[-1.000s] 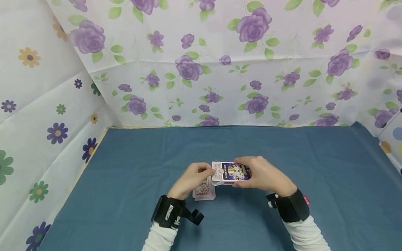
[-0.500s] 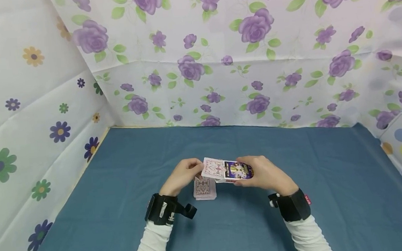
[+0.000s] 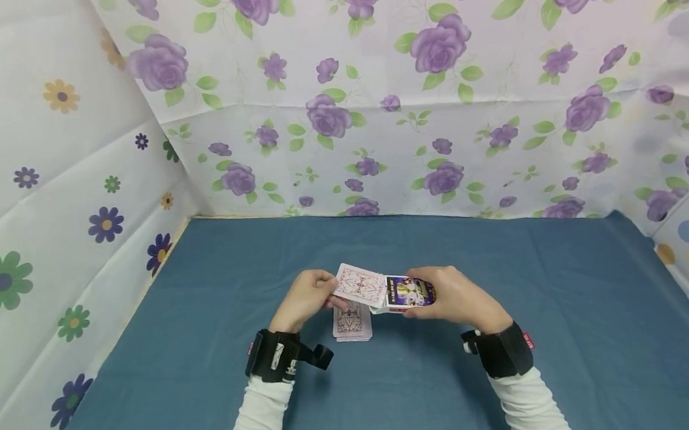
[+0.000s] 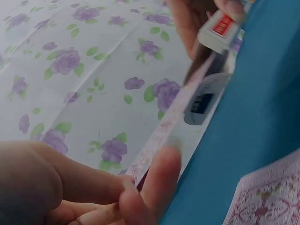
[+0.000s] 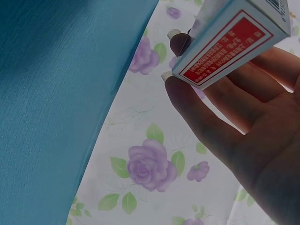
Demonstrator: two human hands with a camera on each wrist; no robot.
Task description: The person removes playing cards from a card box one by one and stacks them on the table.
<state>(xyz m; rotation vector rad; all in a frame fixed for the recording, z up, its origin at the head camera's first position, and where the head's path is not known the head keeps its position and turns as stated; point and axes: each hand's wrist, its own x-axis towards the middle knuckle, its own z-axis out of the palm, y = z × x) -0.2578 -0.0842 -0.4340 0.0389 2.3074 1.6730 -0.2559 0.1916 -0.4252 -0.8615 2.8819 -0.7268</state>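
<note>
My left hand [image 3: 301,302] pinches the outer end of a playing card [image 3: 359,285] with a red patterned back. Whether more cards lie under it, I cannot tell. The card's other end is at the mouth of a card box [image 3: 410,292], dark with a trophy picture on top. My right hand [image 3: 459,298] grips this box by its edges. In the left wrist view, thumb and finger hold the card's edge beside the white box flap [image 4: 187,140]. On the table below lies a stack of playing cards [image 3: 351,323], back up, partly covered by the held card.
A blue cloth [image 3: 250,257] covers the table. Floral sheets [image 3: 289,145] hang behind it and at both sides. Black camera straps [image 3: 273,356] sit on both wrists.
My left hand has moved left and drawn the card farther out of the box, so more of its back shows. The right hand and box stay nearly in place.
</note>
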